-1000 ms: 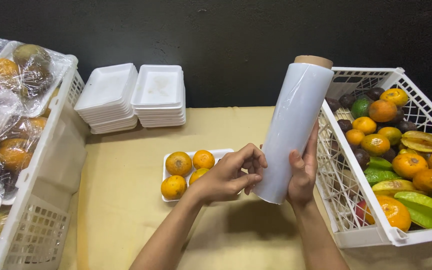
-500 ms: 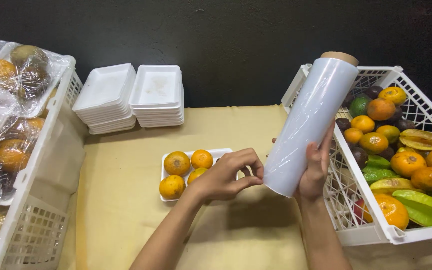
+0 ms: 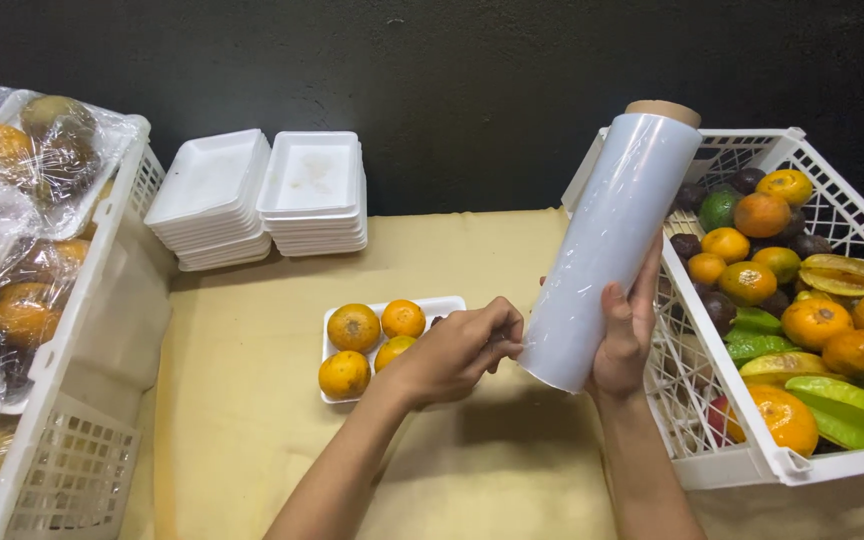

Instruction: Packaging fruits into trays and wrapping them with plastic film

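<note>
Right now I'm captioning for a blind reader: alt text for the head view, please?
A right hand holds a tilted roll of cling film while the left hand pinches its lower edge, above a foam tray of oranges on a tan table, between two white fruit crates.

A dark, matte wall (image 3: 432, 90) rises behind the far edge of a table (image 3: 252, 400) covered in yellowish cloth.

The right hand (image 3: 624, 340) is up, with the palm turned in and the fingers curled around something it holds. Its thumb points up. The right arm comes straight up from below. The left hand (image 3: 457, 350) reaches across to the right, fingers bent and pinched together at the tips. The left arm slants in from the bottom.
</note>
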